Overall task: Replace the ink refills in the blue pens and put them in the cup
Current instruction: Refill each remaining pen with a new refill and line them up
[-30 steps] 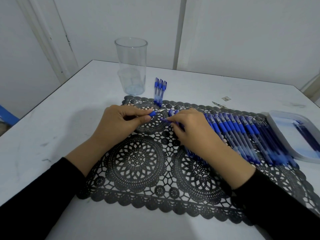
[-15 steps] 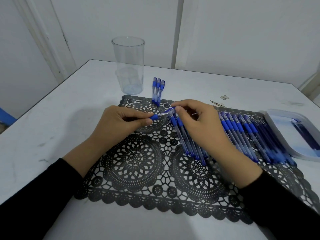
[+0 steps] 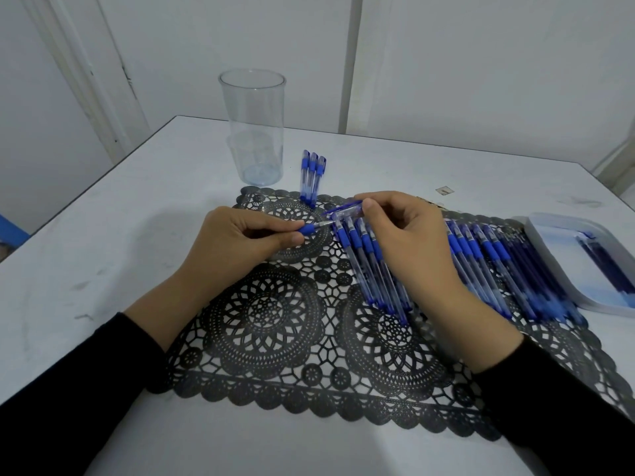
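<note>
Head camera looks forward-down, close over table (image 3: 103, 235).

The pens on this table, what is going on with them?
A person is working on one blue pen above the black mat. The left hand pinches its blue front end, and the right hand holds its clear barrel. Many more pens lie in a row on the mat, and three pens lie beside the clear cup, which holds no pens. A tray with dark refills sits at the right.
</note>
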Demonstrator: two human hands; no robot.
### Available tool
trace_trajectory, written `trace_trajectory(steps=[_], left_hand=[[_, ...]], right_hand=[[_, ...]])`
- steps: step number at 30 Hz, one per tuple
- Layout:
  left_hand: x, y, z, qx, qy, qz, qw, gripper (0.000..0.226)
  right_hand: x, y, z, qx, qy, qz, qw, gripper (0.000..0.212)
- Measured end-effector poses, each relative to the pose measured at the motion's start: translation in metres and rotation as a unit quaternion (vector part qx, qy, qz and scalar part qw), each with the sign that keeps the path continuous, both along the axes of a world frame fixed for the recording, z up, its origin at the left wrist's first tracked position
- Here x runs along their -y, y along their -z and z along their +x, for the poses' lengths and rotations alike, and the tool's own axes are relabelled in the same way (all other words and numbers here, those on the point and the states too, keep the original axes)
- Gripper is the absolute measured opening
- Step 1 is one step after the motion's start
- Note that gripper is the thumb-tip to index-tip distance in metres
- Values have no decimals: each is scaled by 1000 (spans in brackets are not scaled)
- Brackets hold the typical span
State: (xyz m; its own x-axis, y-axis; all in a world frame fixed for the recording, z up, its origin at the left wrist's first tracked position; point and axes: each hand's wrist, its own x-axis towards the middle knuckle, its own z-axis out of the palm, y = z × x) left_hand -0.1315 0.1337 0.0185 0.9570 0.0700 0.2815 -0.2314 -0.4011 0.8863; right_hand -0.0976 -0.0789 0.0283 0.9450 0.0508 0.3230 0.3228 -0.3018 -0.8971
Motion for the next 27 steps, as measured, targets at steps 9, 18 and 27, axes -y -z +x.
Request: trace_trajectory(steps=[9, 18, 27], left_hand=[[2, -1, 0, 4, -3, 4, 1000, 26], [5, 0, -2, 35, -15, -14, 999, 24], [8, 1, -1, 72, -21, -32, 997, 20]], right_hand=[[-2, 1, -2, -10, -14, -3, 1000, 17], [-6, 5, -7, -17, -73, 34, 997, 12], [-7, 5, -8, 0, -72, 47, 996, 16]])
